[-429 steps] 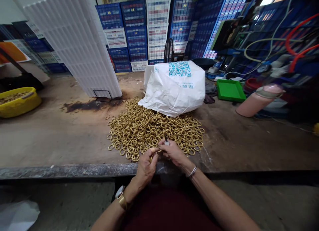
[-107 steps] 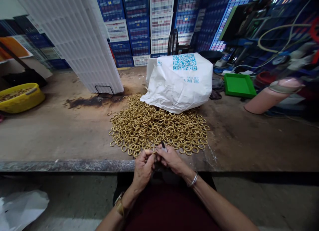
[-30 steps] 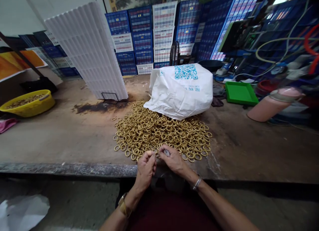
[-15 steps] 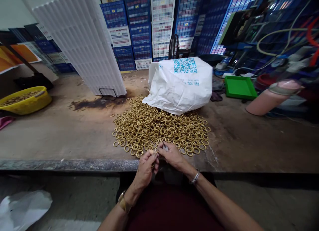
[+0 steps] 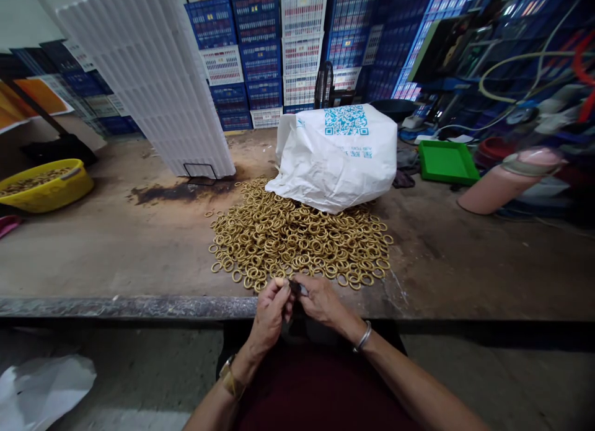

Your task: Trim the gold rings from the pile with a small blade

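Clamped small tool in right hand, pinched left hand together, contents unclear, beside piled rings.

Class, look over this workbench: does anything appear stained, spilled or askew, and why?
A dark stain blotches the wooden tabletop by the foot of the white ribbed panel, against paler wood. The white sack lies with its edge over loose gold-colored rings, which look spilled, though perhaps tipped out on purpose.

White sack: blue QR code; below it, blue Chinese characters, too small for a sure reading. Stacked crates: yellow labels, illegible from where I stand.
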`<state>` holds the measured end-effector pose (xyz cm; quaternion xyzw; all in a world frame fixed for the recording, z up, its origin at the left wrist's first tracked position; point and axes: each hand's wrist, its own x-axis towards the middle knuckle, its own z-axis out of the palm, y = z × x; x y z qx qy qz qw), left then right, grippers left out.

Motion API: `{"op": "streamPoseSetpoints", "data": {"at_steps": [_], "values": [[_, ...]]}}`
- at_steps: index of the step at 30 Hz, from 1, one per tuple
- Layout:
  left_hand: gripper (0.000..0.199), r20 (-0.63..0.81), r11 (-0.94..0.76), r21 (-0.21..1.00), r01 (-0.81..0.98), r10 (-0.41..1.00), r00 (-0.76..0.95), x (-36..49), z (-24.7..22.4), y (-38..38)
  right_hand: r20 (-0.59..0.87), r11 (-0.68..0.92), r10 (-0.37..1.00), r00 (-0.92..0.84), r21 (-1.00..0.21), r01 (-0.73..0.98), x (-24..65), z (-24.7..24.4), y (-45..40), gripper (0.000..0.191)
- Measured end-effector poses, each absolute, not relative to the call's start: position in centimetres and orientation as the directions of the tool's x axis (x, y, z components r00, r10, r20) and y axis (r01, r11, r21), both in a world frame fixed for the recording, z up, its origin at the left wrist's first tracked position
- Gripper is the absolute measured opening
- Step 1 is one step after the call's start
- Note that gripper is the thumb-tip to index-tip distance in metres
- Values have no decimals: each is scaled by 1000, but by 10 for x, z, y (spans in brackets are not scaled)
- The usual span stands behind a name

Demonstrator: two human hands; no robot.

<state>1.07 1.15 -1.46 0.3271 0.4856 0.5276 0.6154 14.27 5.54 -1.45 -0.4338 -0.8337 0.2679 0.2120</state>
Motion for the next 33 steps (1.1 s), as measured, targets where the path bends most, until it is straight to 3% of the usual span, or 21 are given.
{"op": "streamPoseSetpoints", "data": {"at_steps": [13,16,21,27,29,33], "values": [[27,-145,144,975,-167,989,4,4,-11,5,-23,438,815,-579,-631,640,145,-7,62,16],[24,-149,170,944,-282,984,95,6,1,1,-20,423,845,-534,-584,693,147,-10,64,18],[26,-263,283,776,-564,957,119,6,7,4,157,380,923,-350,-500,778,151,-14,74,20],[21,-317,302,749,-590,945,81,4,0,7,208,210,966,-154,-287,934,158,-8,101,32],[17,-350,324,720,-613,933,83,6,1,5,170,186,974,-147,-242,952,161,-5,104,29],[29,-404,399,609,-686,900,164,11,-7,6,132,187,978,-163,-192,963,171,-17,113,18]]}}
